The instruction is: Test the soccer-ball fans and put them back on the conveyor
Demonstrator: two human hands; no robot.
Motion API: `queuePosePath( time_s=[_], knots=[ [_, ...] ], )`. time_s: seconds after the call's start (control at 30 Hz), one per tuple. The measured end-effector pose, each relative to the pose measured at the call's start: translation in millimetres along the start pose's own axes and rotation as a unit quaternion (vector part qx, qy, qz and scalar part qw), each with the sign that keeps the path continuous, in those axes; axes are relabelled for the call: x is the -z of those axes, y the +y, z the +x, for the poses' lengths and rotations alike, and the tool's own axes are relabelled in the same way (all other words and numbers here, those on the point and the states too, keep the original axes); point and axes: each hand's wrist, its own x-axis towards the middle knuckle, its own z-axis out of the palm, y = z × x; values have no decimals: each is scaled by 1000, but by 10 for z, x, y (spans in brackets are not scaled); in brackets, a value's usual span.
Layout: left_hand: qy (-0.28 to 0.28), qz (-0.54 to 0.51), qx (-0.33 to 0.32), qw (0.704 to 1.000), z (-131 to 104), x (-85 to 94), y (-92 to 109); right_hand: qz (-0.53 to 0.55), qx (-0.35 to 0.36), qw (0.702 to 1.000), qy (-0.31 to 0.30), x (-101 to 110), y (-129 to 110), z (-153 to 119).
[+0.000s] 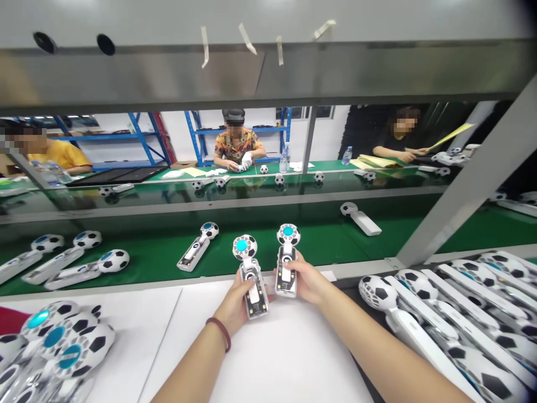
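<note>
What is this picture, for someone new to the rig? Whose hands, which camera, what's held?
There is no robot: these are a person's bare hands, seen by a camera on their head looking forward and down. The left hand holds one handheld unit with a soccer-ball-patterned head; the right hand holds a similar unit. Beneath is a white work surface. Similar units lie at the left, at the right and on the green surface ahead. Three other people sit beyond.

1 wrist (227,334) wears a thin dark-red band (220,330); arms sleeveless.
</note>
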Motion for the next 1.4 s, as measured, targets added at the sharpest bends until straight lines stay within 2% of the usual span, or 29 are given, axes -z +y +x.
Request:
queuePosePath(
  time_s=[0.2, 0.53, 1.07, 1.4],
  knots=[
    [-53, -20, 28, 998, -67, -50, 43, 5, 4, 999, -46, -14, -14, -46],
    [-80, 29, 10, 996, -73, -60, 18, -34, 14, 997, -75, -3, -5, -57],
    [-74, 50, 15, 996, -95, -107, 36, -48, 13, 997, -65, 14, 3, -39],
    [-62, 48, 10, 997, -62, -35, 12, -54, 11, 997, -48, -5, 6, -39]
  ],
)
